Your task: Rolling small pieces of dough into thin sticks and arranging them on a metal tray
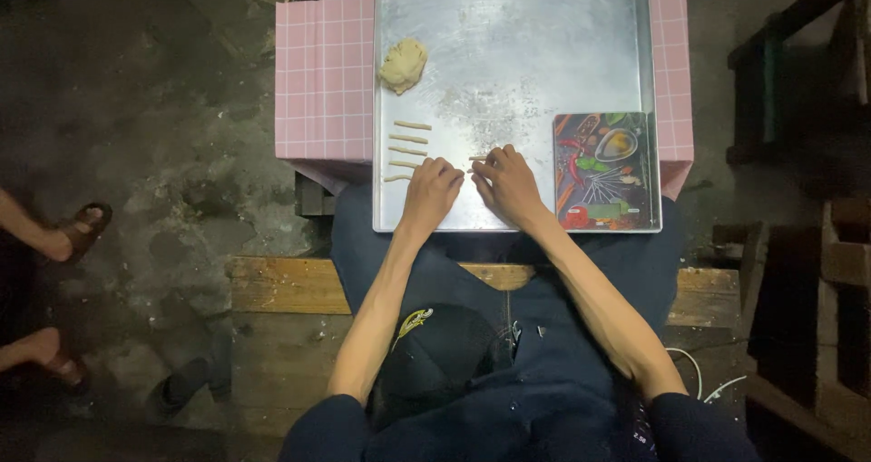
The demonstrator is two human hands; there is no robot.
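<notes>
Dark blue trousers [544,335] and two dark sleeves filled the bottom of the head view, and a dark cap [435,348] with a small yellow-green emblem lay on the lap. One wooden bench [281,285] ran under the seated person.

Both bare forearms reached forward onto one shallow metal tray [544,63], which rested on a pink checked table [322,81] and overhung the knees. The left hand [432,190] lay palm down near the tray's front edge, fingers curled and close together. The right hand [508,185] lay just beside it, fingers bent, with its fingertips pressing on one thin dough strip [478,158]; whether it was pinched or only rolled under the fingers could not be told.

Left of the hands, five finished dough sticks [410,139] lay in a column, roughly parallel and slightly apart. Farther back on the tray sat one lump of dough [404,63]. A faint dusting of flour marked the tray's middle.

One rectangular board [605,172] printed with chillies, spices and a spoon lay in the tray's front right corner.

On the far left, two sandalled feet [77,231] of another person stood on the dark concrete floor [136,108].
</notes>
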